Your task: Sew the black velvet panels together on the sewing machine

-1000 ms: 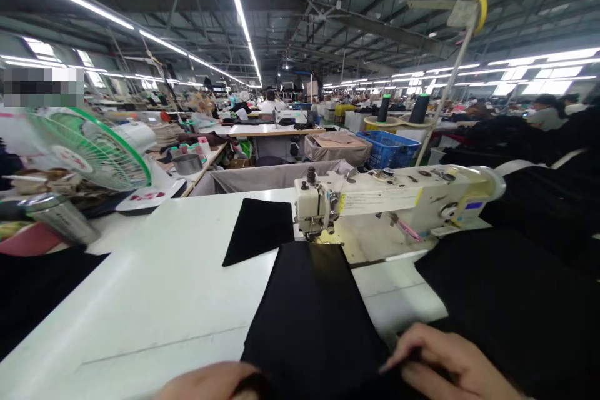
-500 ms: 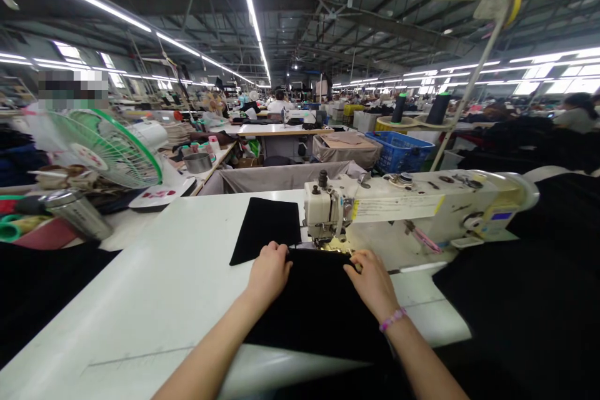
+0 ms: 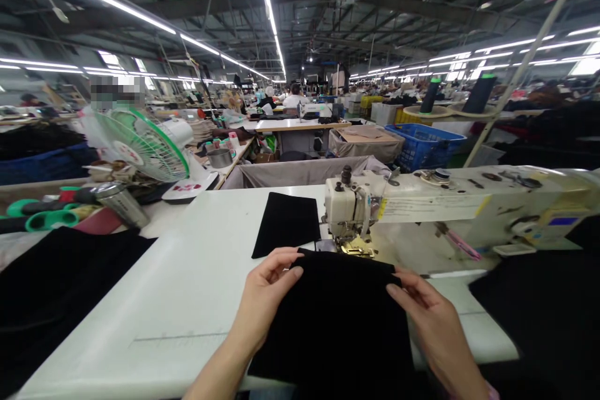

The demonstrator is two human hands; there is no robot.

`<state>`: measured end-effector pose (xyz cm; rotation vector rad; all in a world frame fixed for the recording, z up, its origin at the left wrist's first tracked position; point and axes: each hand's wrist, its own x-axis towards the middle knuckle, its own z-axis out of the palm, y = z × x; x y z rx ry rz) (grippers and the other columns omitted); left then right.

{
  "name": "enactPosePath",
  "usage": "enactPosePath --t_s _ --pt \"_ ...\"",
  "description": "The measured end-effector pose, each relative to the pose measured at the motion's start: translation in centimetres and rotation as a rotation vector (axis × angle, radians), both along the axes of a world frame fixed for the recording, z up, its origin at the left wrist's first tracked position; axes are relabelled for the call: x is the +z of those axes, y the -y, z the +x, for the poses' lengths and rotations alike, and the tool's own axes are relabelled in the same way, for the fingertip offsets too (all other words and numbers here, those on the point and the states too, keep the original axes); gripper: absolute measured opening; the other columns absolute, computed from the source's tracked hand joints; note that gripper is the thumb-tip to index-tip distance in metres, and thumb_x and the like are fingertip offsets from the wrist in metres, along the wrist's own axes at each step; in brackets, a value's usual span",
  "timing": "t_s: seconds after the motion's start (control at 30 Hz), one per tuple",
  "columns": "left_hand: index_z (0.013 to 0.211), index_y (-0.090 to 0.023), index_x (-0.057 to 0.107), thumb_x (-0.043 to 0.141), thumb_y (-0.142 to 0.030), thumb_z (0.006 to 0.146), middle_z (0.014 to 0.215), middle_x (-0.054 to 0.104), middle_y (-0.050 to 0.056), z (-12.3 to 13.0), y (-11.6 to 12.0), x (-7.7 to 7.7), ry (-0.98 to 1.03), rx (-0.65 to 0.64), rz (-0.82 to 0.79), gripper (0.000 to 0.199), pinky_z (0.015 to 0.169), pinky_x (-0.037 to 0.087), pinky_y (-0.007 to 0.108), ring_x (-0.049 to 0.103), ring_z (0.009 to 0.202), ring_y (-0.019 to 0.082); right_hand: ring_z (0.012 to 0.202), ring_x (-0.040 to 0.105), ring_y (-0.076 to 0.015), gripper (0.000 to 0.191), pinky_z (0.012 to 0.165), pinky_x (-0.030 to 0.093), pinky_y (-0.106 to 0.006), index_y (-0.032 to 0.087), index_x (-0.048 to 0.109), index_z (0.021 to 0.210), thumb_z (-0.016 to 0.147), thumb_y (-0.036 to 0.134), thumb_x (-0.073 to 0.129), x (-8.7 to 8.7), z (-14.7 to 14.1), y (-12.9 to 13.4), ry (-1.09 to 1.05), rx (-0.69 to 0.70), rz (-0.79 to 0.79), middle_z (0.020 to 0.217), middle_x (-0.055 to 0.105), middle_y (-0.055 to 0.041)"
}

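A large black cloth panel (image 3: pixel 342 319) is held up by its top corners in front of the sewing machine (image 3: pixel 349 209). My left hand (image 3: pixel 269 287) pinches its upper left corner between thumb and fingers. At the upper right corner my right hand (image 3: pixel 429 309) has the same kind of pinch. The cloth's top edge lies just on my side of the needle area, and its lower part hangs toward me. Left of the machine head, a smaller black cloth piece (image 3: pixel 287 225) rests flat on the pale tabletop (image 3: pixel 187 287).
More black cloth lies at the left (image 3: pixel 70 287) and at the right (image 3: pixel 553 306). Beyond the table's left side are a metal flask (image 3: pixel 122 205) and a green-rimmed fan (image 3: pixel 150 144). A blue crate (image 3: pixel 424 145) and a thread stand are behind the machine.
Both hands have come back from the machine and moved farther apart, raising the cloth's top edge toward me. The camera view has turned a little to the left.
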<state>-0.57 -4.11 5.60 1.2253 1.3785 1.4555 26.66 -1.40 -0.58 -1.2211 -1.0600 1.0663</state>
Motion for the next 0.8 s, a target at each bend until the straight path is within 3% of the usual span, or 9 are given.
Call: enactPosePath --t_s 0.13,0.23,0.47,0.63,0.8 --pt "0.082 -0.021 0.078 0.074 -0.037 0.081 0.104 0.071 0.005 0.6 0.9 0.8 0.054 0.054 0.029 0.017 0.093 0.049 0.029 0.065 0.1 0.021 0.119 0.063 -0.0293 0.041 0.107 0.046 -0.037 0.022 0.08 0.095 0.067 0.052 0.082 0.3 0.3 0.5 -0.017 -0.06 -0.021 0.117 0.074 -0.0072" --pt "0.08 -0.022 0.078 0.076 -0.037 0.079 0.104 0.073 0.004 0.8 1.2 1.1 0.07 0.105 0.051 0.015 0.091 0.05 0.027 0.066 0.099 0.02 0.118 0.064 -0.0299 0.044 0.104 0.049 -0.036 0.022 0.08 0.095 0.066 0.054 0.082 0.8 0.2 0.8 -0.038 -0.079 -0.012 0.116 0.075 -0.0081" --pt "0.079 -0.019 0.076 0.085 -0.041 0.065 0.082 0.076 0.004 1.0 1.6 1.3 0.173 0.247 -0.027 0.028 0.079 0.053 0.025 0.067 0.081 0.017 0.096 0.072 -0.0247 0.039 0.079 0.06 -0.025 0.023 0.08 0.083 0.054 0.046 0.09 2.5 -0.6 1.6 -0.267 -0.135 -0.091 0.095 0.078 -0.005" --pt "0.072 -0.018 0.074 0.092 -0.043 0.053 0.075 0.074 0.002 0.9 1.6 1.6 0.207 0.281 -0.035 0.036 0.071 0.052 0.019 0.065 0.074 0.013 0.082 0.07 -0.0196 0.037 0.079 0.059 -0.027 0.021 0.079 0.083 0.055 0.042 0.092 3.9 -1.4 2.0 -0.317 -0.132 -0.066 0.083 0.076 -0.0028" --pt "0.067 -0.023 0.071 0.098 -0.041 0.04 0.077 0.074 -0.005 0.1 1.6 1.9 0.299 0.329 -0.128 0.042 0.069 0.051 0.009 0.064 0.08 0.01 0.081 0.068 -0.019 0.026 0.08 0.058 -0.029 0.021 0.077 0.078 0.064 0.041 0.088 5.1 -1.6 2.2 -0.273 -0.047 0.044 0.081 0.075 -0.0028"
